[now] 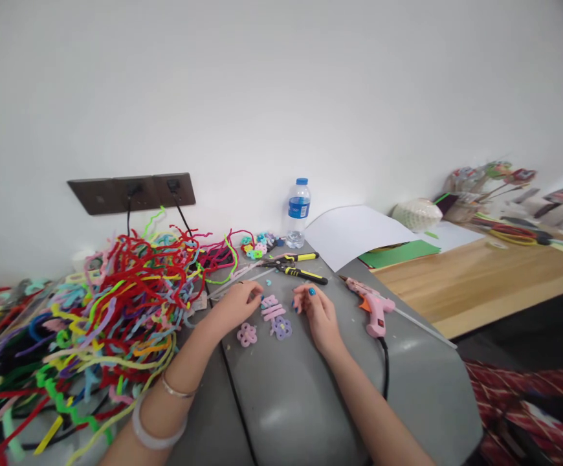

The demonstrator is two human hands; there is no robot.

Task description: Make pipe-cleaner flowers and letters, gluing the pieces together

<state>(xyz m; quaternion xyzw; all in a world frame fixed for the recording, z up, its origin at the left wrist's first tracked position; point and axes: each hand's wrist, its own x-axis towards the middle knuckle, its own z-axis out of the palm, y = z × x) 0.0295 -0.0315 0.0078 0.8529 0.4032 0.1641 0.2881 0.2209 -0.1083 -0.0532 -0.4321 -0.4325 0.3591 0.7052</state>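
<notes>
Pink coiled piece [274, 309] lies on the grey bench [417, 395], in the gap between the two hands. Left hand [234, 304]: fingers bent, thumb and index slightly apart, tips right at the piece's left end; contact cannot be told from this angle. Right hand [322, 320]: fingers loosely curled, slightly apart, nothing visible in them; tips just to the right of the piece with a strip of bare bench between.

Purple flower [282, 329] lies at the near edge of the coiled piece, touching or nearly so. Pink flower [247, 334] lies apart, nearer the wearer and below the left fingers.

Beyond the hands: yellow-and-black pliers [305, 276], handles pointing right; behind them a cluster of small coloured flowers [257, 246] and an upright water bottle [298, 217] near the wall. Right of the right hand: pink glue gun [377, 310] on its side, nozzle pointing away to the left, a pale glue stick [424, 327] running out of its rear. Left of the left forearm: large tangled heap of fuzzy stems [131, 278], mostly red on top.
</notes>
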